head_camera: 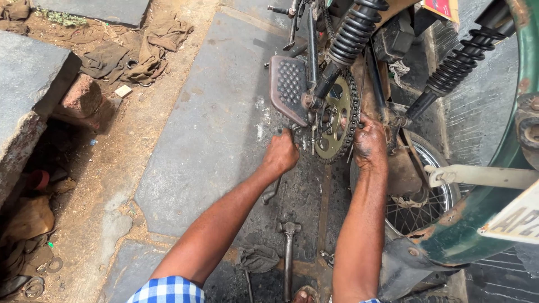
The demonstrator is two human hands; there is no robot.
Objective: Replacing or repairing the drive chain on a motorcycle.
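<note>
Sprocket (335, 119) showing dull brass-gold, ringed by dark grey chain (353, 106). Footrest plate (288, 85) wearing rusty brown with dotted stud pattern. Shock springs (355, 31) showing black, coiled. Mudguard (508, 151) at 3 o'clock showing dark green, rust patches. Shirt sleeve (167, 290) at 6 o'clock showing blue-and-white check. Left hand (281, 154) and right hand (369, 140) carrying black grease stains. Paving slabs (213, 123) lying grey, oil-darkened. Rags (140, 47) at 11 o'clock lying muddy brown on tan dirt. Spoked wheel (432, 196) glinting silver.
</note>
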